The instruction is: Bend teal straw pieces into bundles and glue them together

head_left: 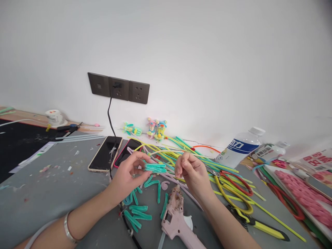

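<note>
On your bench (75,204), the glue gun (176,219) lies before you. To its left you have cut stem pieces (141,215); behind-left of it, two phones (102,157); behind it, long stems (204,157), then small figures (160,130); to its right, scissors (218,186); behind-right, a bottle (240,147).

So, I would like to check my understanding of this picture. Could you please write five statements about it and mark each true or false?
1. The left hand holds a turquoise bundle. True.
2. The right hand grips the glue gun. False: the gun lies on the table, outside that hand.
3. The black cord is plugged into the wall socket. True.
4. The bottle has no cap. False: a white cap is on it.
5. Two phones lie side by side. True.
</note>
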Action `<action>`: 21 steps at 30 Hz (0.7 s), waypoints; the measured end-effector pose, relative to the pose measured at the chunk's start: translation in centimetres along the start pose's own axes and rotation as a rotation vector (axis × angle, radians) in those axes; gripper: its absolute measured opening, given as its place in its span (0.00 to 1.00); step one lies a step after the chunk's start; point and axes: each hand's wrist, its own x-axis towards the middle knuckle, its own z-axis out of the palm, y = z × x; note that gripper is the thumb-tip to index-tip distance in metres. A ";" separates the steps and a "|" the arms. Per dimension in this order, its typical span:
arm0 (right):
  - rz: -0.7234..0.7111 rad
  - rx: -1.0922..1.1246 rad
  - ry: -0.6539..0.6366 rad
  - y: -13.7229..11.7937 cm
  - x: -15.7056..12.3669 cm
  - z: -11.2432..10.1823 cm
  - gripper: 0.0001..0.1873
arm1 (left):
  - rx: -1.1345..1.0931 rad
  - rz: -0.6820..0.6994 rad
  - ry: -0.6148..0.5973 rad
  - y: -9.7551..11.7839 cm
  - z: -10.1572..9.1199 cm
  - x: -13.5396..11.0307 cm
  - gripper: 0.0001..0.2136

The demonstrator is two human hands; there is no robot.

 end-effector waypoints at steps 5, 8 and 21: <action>0.054 -0.036 -0.023 0.0 -0.2 -0.2 0.13 | 0.005 0.007 0.000 0.0 0.0 0.0 0.07; 0.049 -0.042 -0.024 -0.1 -0.3 -0.1 0.11 | 0.017 0.015 0.014 0.1 0.1 0.0 0.06; 0.027 -0.035 0.011 -0.3 -0.3 -0.1 0.10 | 0.031 0.015 -0.005 0.0 0.0 0.0 0.07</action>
